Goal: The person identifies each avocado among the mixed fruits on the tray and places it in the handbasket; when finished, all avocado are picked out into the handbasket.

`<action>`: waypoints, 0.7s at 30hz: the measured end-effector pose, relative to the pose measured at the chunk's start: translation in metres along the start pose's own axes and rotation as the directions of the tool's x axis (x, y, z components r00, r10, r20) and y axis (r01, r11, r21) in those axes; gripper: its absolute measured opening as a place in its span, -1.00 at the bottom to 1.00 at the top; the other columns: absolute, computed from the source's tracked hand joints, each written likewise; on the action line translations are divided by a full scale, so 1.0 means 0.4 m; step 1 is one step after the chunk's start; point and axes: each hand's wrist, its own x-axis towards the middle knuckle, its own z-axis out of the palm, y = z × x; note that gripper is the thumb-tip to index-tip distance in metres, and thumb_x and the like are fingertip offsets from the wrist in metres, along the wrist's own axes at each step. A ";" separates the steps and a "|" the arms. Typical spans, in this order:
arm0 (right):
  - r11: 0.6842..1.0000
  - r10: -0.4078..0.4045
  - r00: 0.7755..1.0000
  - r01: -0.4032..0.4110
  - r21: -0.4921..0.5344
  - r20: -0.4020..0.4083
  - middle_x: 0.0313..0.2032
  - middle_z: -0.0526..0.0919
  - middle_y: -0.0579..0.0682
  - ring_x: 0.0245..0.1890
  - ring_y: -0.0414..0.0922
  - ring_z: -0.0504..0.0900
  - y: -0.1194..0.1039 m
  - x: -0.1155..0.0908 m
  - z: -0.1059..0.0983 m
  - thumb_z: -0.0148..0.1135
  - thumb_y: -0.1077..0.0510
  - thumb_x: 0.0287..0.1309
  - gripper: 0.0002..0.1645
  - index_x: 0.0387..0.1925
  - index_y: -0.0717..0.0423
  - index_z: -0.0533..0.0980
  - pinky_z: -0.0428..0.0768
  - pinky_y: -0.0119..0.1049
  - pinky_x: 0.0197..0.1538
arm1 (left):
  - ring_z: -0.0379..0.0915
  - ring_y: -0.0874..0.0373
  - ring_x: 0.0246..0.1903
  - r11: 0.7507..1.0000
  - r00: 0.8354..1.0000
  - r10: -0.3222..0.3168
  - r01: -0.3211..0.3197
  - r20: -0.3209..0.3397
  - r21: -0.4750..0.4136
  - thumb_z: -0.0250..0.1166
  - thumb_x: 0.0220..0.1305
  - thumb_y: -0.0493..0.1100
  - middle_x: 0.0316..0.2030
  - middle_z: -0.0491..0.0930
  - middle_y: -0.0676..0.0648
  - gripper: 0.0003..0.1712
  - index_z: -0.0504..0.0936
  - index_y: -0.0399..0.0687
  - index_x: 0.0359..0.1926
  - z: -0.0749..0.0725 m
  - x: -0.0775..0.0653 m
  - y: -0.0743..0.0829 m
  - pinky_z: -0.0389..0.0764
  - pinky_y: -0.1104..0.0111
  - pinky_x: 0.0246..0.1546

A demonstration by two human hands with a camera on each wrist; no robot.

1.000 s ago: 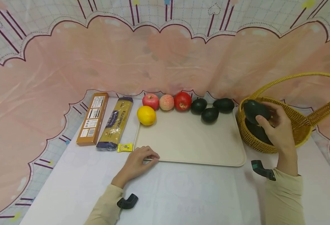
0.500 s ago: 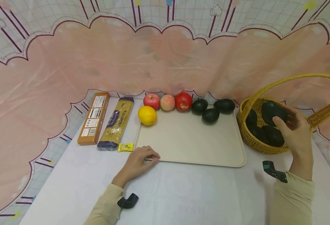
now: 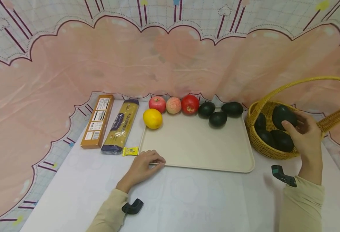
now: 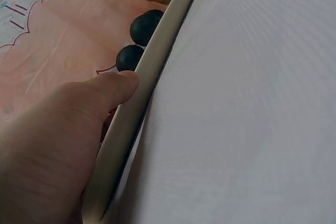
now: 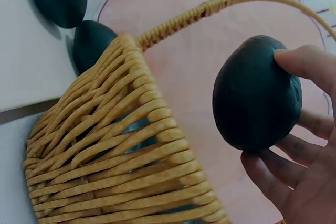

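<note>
Hands: right hand [image 3: 306, 133] pinches an avocado [image 3: 284, 117] between thumb and fingertips; left hand [image 3: 143, 165] at the tray's near left, thumb on the rim, other fingers mostly hidden, so cannot tell whether it grips or only rests.
Held avocado: far and left of the right palm, out at the fingertips, over the wicker basket's [image 3: 269, 153] opening.
Avocado to basket: the relation that matters. A gap shows between fruit and rim in the right wrist view; height above the basket avocados [image 3: 283, 140] unclear from the head view.
Long axis: roughly up and down in the right wrist view, slightly tilted; thumb at the upper end, a fingertip under the lower.
Nearer hand: right, touching it. Left is well apart, off to the left.
Basket: just right of the beige tray [image 3: 199, 145], three avocados toward its left and near side, handle arching above.
Tray, far side: apple [image 3: 157, 104], peach [image 3: 174, 105], pomegranate [image 3: 190, 104], tray avocados [image 3: 218, 119], three, left to right; lemon [image 3: 152, 118] just near of the apple.
Left of tray: candy packet [image 3: 130, 151], spaghetti pack [image 3: 120, 127], brown box [image 3: 98, 122].
</note>
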 end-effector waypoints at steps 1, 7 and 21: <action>1.000 0.015 1.000 -0.015 -0.005 -0.002 0.03 0.41 -0.39 -0.03 -0.42 0.40 0.001 0.003 0.002 0.30 0.14 0.11 -0.34 0.26 -0.15 0.35 0.34 -0.75 -0.01 | 0.39 0.47 -0.33 1.000 1.000 0.004 -0.004 -0.003 -0.001 0.33 0.18 -0.04 -0.34 0.52 0.34 -0.88 0.65 0.33 -0.24 -0.001 0.000 0.001 0.42 0.46 -0.27; 0.996 0.087 0.996 -0.087 -0.008 -0.010 -0.01 0.40 -0.43 -0.06 -0.46 0.36 0.016 0.023 0.020 0.31 0.06 0.11 -0.30 0.29 -0.16 0.31 0.30 -0.67 0.02 | 0.41 0.47 -0.33 1.000 1.000 0.012 -0.012 -0.008 -0.009 0.34 0.17 -0.04 -0.35 0.53 0.32 -0.89 0.66 0.31 -0.26 -0.004 0.000 0.002 0.42 0.45 -0.27; 0.968 0.215 0.977 -0.212 -0.130 0.002 0.20 0.32 -0.20 0.20 -0.18 0.30 0.039 0.052 0.052 0.16 -0.15 0.16 -0.26 0.36 -0.25 0.17 0.30 -0.23 0.29 | 0.42 0.46 -0.32 1.000 1.000 0.003 -0.003 0.004 0.004 0.34 0.17 -0.02 -0.34 0.54 0.32 -0.90 0.66 0.31 -0.26 -0.003 0.001 0.001 0.41 0.45 -0.25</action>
